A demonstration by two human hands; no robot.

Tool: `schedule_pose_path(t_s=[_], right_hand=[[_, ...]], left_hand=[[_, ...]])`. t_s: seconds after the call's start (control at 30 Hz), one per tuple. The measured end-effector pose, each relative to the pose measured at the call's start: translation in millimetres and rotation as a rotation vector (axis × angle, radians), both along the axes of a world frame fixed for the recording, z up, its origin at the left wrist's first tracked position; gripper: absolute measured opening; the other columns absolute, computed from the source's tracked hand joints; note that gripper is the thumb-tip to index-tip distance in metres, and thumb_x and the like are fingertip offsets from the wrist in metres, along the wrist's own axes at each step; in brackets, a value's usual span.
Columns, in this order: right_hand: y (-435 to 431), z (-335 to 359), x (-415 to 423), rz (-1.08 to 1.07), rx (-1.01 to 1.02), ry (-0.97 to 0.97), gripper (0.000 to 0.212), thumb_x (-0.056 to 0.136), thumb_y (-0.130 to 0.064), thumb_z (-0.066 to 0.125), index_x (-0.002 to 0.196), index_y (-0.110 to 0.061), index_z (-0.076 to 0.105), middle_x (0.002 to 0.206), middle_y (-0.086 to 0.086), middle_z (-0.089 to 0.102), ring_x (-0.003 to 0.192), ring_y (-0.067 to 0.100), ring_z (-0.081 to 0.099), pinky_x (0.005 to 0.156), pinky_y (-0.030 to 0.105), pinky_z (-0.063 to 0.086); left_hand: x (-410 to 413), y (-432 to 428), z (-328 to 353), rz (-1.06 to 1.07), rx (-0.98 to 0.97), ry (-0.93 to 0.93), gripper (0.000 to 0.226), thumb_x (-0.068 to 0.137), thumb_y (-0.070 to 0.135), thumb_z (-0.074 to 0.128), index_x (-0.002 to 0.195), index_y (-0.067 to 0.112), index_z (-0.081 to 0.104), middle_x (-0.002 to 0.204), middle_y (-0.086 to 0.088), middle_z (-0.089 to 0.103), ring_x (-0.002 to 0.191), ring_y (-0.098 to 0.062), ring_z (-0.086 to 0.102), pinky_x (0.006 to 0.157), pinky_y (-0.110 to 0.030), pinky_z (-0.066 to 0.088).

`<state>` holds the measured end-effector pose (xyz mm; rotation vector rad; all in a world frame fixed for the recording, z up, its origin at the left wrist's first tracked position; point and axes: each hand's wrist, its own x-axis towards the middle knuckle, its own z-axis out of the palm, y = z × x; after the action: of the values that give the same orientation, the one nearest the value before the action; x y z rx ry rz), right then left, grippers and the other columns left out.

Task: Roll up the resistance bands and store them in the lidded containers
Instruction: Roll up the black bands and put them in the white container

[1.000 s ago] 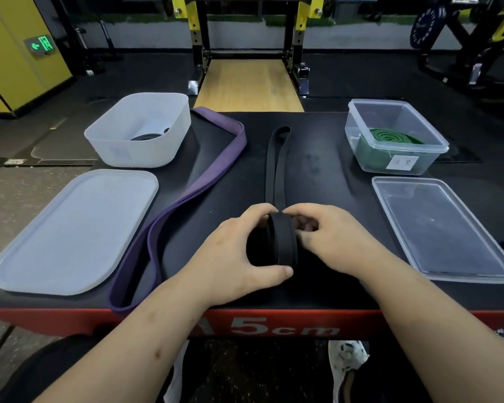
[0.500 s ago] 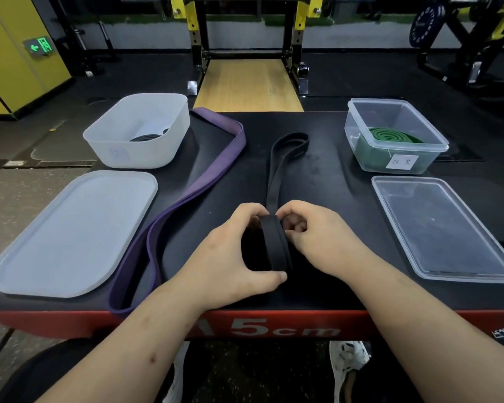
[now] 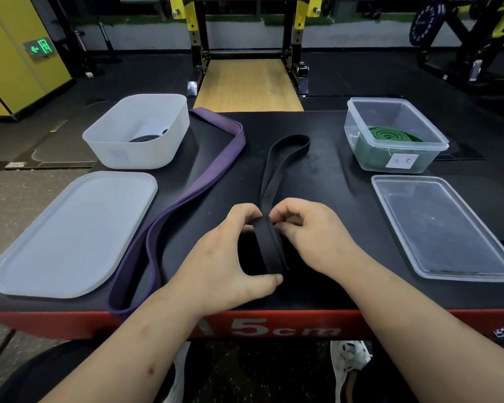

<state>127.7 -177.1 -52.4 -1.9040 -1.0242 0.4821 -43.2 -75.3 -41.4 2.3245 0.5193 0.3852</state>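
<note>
Both forearms reach in over the near edge of the mat: the left hand cups the roll of the black band, thumb at its near side and fingers curled over the top, while the right hand pinches the roll's right face with bent fingers. The roll stands on edge at the mat's near middle. Its loose tail runs away to a narrow loop lying flat between the purple band and the clear tub, which holds a coiled green band.

Left hand and right hand around a part-rolled black band (dark on dark, seemingly upright), loose tail beyond.
</note>
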Motion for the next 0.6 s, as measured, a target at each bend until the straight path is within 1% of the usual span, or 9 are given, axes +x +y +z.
schedule_pose_path(t_s=[0.07,0.17,0.23,0.3,0.33,0.4,0.47,0.53,0.6], right_hand=[[2.7,-0.3,-3.0,0.01,0.012,0.02,0.03,0.092,-0.003,0.065,0.085,-0.031,0.071,0.077,-0.011,0.072,0.068,0.001,0.064,0.067,0.017,0.046],[8.1,-3.0,-7.3,0.012,0.007,-0.044,0.03,0.09,-0.001,0.062,0.085,-0.03,0.069,0.082,-0.006,0.071,0.073,0.009,0.065,0.067,0.023,0.051],[9.8,-5.2,-9.0,0.022,-0.007,-0.109,0.03,0.088,-0.001,0.063,0.088,-0.031,0.068,0.088,-0.008,0.069,0.081,0.008,0.065,0.072,0.024,0.054],[9.1,-6.4,-9.2,0.06,-0.012,-0.174,0.031,0.089,-0.002,0.064,0.094,-0.033,0.07,0.094,-0.011,0.067,0.088,0.007,0.065,0.08,0.023,0.053],[9.0,-7.6,-7.9,0.086,-0.019,-0.23,0.031,0.089,-0.003,0.065,0.098,-0.032,0.072,0.098,-0.011,0.066,0.093,0.007,0.063,0.084,0.023,0.051],[9.3,-10.0,-3.4,0.134,-0.047,-0.344,0.027,0.091,-0.005,0.065,0.105,-0.026,0.075,0.105,-0.011,0.066,0.102,0.013,0.06,0.091,0.028,0.048],[9.4,-10.4,0.2,0.15,-0.078,-0.366,0.024,0.093,-0.01,0.066,0.108,-0.026,0.076,0.109,-0.013,0.066,0.108,0.015,0.058,0.095,0.033,0.048],[9.6,-9.4,0.0,0.158,-0.099,-0.386,0.023,0.095,-0.013,0.066,0.11,-0.026,0.077,0.112,-0.012,0.066,0.11,0.016,0.058,0.097,0.036,0.048],[8.5,-9.5,-2.7,0.166,-0.116,-0.405,0.027,0.096,-0.011,0.061,0.113,-0.025,0.077,0.117,-0.01,0.065,0.112,0.017,0.055,0.098,0.035,0.047]], left_hand=[[-1.0,0.1,0.7,0.002,-0.008,-0.004,0.079,0.063,0.044,0.088,0.119,0.051,0.034,0.104,0.029,0.058,0.104,0.016,0.052,0.077,-0.011,0.039],[-0.8,0.5,-0.1,0.02,-0.012,-0.031,0.078,0.062,0.043,0.089,0.119,0.049,0.036,0.107,0.029,0.056,0.103,0.007,0.056,0.078,-0.015,0.044],[-1.6,0.2,-0.4,0.028,-0.026,-0.048,0.077,0.061,0.042,0.089,0.119,0.047,0.038,0.112,0.029,0.055,0.107,0.003,0.056,0.083,-0.017,0.046],[-2.9,0.2,-0.3,0.018,-0.024,-0.063,0.078,0.061,0.04,0.09,0.12,0.046,0.039,0.114,0.03,0.054,0.112,0.003,0.055,0.087,-0.016,0.046],[-3.6,0.2,-0.5,0.011,-0.012,-0.066,0.078,0.061,0.039,0.09,0.12,0.046,0.038,0.115,0.03,0.052,0.113,0.004,0.053,0.088,-0.014,0.044],[-4.8,-0.8,-0.4,0.003,0.007,-0.074,0.081,0.062,0.037,0.089,0.122,0.048,0.037,0.117,0.034,0.048,0.116,0.007,0.05,0.087,-0.007,0.04],[-6.1,-2.2,-0.7,0.0,-0.011,-0.082,0.082,0.063,0.033,0.089,0.124,0.049,0.035,0.119,0.037,0.047,0.118,0.012,0.048,0.089,-0.004,0.038],[-7.1,-2.3,-1.5,-0.009,-0.028,-0.071,0.083,0.064,0.029,0.089,0.125,0.05,0.035,0.119,0.035,0.051,0.119,0.01,0.051,0.09,-0.008,0.042],[-6.4,-1.6,-0.4,-0.033,0.002,-0.035,0.081,0.064,0.032,0.087,0.125,0.05,0.036,0.116,0.028,0.056,0.114,0.002,0.056,0.089,-0.018,0.047]])
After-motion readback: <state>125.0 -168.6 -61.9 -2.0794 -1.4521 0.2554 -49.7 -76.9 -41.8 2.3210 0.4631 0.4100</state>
